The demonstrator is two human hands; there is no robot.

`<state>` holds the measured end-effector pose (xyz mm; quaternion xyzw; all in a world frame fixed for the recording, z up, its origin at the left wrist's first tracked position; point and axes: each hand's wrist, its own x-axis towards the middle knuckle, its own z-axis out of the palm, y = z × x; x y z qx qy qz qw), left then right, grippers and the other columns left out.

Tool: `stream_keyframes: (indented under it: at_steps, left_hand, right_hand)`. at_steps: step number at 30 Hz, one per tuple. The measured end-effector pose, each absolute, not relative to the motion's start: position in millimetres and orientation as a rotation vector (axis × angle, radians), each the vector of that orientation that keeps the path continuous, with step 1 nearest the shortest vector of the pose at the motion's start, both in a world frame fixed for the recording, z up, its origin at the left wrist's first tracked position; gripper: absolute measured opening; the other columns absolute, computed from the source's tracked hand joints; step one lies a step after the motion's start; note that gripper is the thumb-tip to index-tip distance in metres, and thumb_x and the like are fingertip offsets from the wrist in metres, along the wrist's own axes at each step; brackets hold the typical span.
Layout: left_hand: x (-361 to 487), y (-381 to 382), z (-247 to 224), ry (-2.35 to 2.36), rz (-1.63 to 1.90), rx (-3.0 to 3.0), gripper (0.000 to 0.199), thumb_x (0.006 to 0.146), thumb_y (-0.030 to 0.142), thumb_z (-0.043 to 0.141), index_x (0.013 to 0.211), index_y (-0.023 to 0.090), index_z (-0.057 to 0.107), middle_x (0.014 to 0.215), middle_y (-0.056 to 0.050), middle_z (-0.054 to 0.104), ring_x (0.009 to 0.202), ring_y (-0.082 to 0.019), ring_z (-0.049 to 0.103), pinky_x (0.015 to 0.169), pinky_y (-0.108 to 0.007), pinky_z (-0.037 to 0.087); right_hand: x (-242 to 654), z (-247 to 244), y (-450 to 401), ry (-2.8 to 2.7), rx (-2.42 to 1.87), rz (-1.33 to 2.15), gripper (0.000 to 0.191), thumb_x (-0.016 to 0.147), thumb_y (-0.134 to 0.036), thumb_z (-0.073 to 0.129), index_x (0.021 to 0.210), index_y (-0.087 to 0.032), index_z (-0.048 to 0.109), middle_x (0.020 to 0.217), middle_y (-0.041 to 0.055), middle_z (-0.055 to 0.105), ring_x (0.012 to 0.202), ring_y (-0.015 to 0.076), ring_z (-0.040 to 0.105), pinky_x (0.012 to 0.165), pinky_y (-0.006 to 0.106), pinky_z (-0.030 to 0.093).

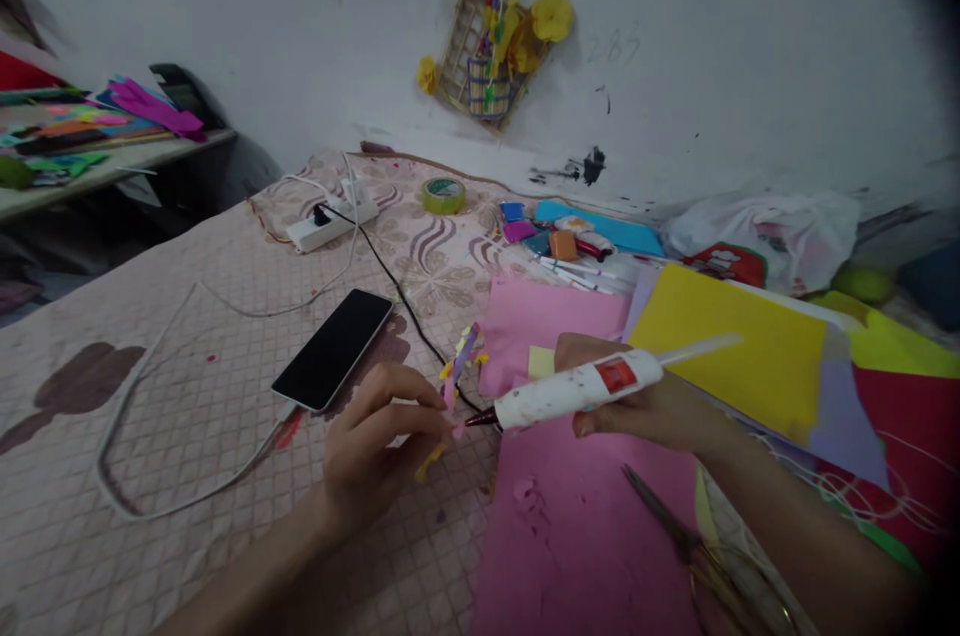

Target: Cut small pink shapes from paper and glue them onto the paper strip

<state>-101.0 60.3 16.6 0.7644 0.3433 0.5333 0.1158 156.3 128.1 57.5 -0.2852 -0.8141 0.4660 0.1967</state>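
My right hand (630, 401) is closed around a white hot glue gun (570, 392) with a clear glue stick (701, 347) jutting from its back end. The gun's dark nozzle points left, close to the fingertips of my left hand (386, 436). Those fingers pinch a small paper strip craft (459, 366) in pink, purple and yellow. Whether the nozzle touches the paper, I cannot tell. Below the gun lies a pink paper sheet (585, 516) with small scraps on it. Scissors with gold-coloured handles (697, 556) rest on its right side.
A phone (334, 349) on a white cable lies to the left, near a power strip (330, 221). Tape (443, 196) sits further back. Yellow paper (735, 346) and other coloured sheets are stacked at right, by a plastic bag (765, 236). A black cord (397, 286) runs toward my hands.
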Motion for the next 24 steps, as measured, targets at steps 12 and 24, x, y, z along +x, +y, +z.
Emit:
stream_keyframes:
  at_steps: [12,24]
  left_hand:
    - [-102,60,17,1.022,1.539,2.262,0.021,0.072,0.003,0.059,0.084,0.02,0.06,0.082,-0.001,0.057,0.078,-0.013,0.055,0.066,-0.028,0.048]
    - [-112,62,25,1.326,1.47,1.886,0.01,0.074,0.011,0.06,0.08,0.02,0.06,0.086,-0.003,0.057,0.083,-0.015,0.056,0.071,-0.029,0.046]
  right_hand:
    - [157,56,128,-2.288,-0.766,1.284,0.017,0.074,-0.033,0.065,0.07,-0.021,0.054,0.072,0.0008,0.048,0.065,0.015,0.047,0.057,0.026,0.038]
    - [163,48,132,-2.234,-0.871,1.25,0.014,0.074,-0.027,0.064,0.073,-0.02,0.051,0.072,-0.0006,0.045,0.063,0.0132,0.045,0.055,0.025,0.037]
